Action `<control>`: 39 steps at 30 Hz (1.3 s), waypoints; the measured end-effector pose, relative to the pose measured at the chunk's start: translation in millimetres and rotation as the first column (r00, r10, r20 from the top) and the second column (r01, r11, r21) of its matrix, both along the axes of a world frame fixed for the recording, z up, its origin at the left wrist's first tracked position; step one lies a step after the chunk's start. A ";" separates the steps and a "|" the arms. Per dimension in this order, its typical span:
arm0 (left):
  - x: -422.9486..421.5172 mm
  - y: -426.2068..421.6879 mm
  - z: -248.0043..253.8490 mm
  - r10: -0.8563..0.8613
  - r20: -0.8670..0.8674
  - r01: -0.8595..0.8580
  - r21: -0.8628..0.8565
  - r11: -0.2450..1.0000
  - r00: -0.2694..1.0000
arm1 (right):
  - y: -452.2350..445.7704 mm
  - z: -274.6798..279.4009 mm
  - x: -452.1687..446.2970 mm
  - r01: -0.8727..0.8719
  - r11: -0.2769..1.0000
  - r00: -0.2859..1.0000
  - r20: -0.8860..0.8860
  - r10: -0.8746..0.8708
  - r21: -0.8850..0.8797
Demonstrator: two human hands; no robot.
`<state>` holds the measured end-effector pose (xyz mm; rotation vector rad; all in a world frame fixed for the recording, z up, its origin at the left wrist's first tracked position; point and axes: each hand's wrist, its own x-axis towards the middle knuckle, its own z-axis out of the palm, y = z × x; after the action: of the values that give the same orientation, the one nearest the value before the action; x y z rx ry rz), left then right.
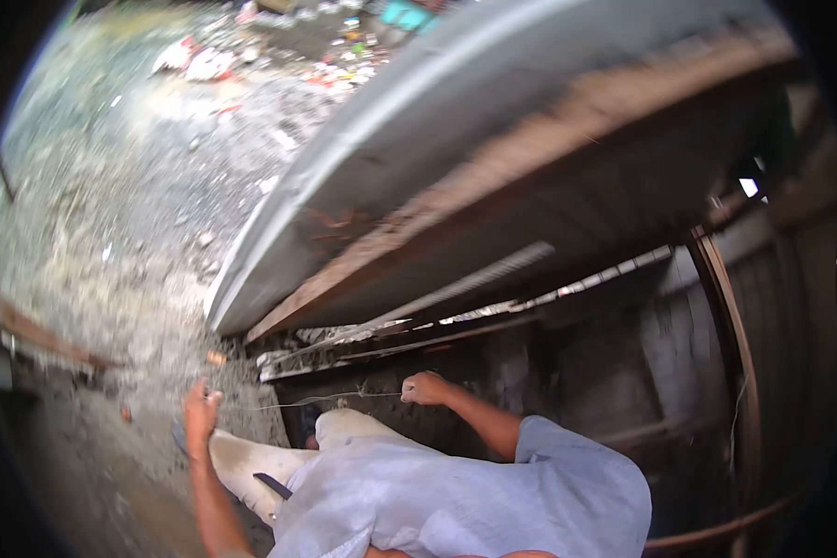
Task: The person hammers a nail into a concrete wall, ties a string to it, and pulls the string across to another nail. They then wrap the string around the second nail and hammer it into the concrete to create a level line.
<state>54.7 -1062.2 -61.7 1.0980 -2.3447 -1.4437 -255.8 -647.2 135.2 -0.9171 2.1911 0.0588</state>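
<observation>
A thin pale string or wire (pixel 293 405) runs between my two hands in front of my knees; which of the two it is I cannot tell. My left hand (pixel 200 414) is closed on its left end, with the fingers pinched together. On the other end, my right hand (pixel 425 388) is closed in a fist. The line sags slightly between them, and a small twist or tangle shows nearer my right hand. My light trousers (pixel 251 465) lie just below it. A narrow dark object (pixel 272 485) sticks out at my waist, its kind unclear.
A large grey sheet (pixel 363 139) edged by a wooden beam (pixel 493 167) slants overhead. Beneath it are a pale pole (pixel 437 293), a dark plank wall (pixel 642 344) and a wooden post (pixel 730 307). Muddy ground (pixel 139 214) with scattered litter (pixel 205 63) lies left.
</observation>
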 end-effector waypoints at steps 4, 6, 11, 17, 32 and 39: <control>-90.3 75.0 61.4 -0.365 -0.213 0.352 -0.099 0.931 0.906 | 44.4 34.1 7.7 0.180 0.983 0.976 -0.121 -0.181 -0.015; -115.6 113.0 115.1 -0.541 -0.155 0.514 -0.183 0.838 0.827 | 56.7 54.7 20.1 0.255 0.966 0.954 -0.154 -0.257 -0.028; -142.7 184.7 159.3 -0.912 -0.043 0.909 0.114 0.401 0.408 | 89.5 64.7 65.9 0.425 0.807 0.829 -0.182 -0.529 -0.411; -138.9 214.3 158.4 -0.972 -0.147 0.938 0.322 0.129 0.184 | 112.5 53.1 125.5 0.521 0.557 0.688 -0.068 -0.722 -0.646; -235.7 303.7 178.8 -0.765 -0.639 0.919 0.344 -0.193 0.079 | 351.7 -166.9 233.9 0.924 0.028 0.115 0.208 -0.971 -0.380; -324.6 402.1 213.8 -0.824 -0.557 0.924 0.251 -0.290 -0.107 | 437.5 -219.4 335.0 0.999 -0.039 -0.038 0.054 -0.998 -0.015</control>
<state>-269.9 -660.1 152.0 -1.5608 -2.4056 -2.6071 79.2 -209.7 -84.2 0.9625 2.2719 -0.7485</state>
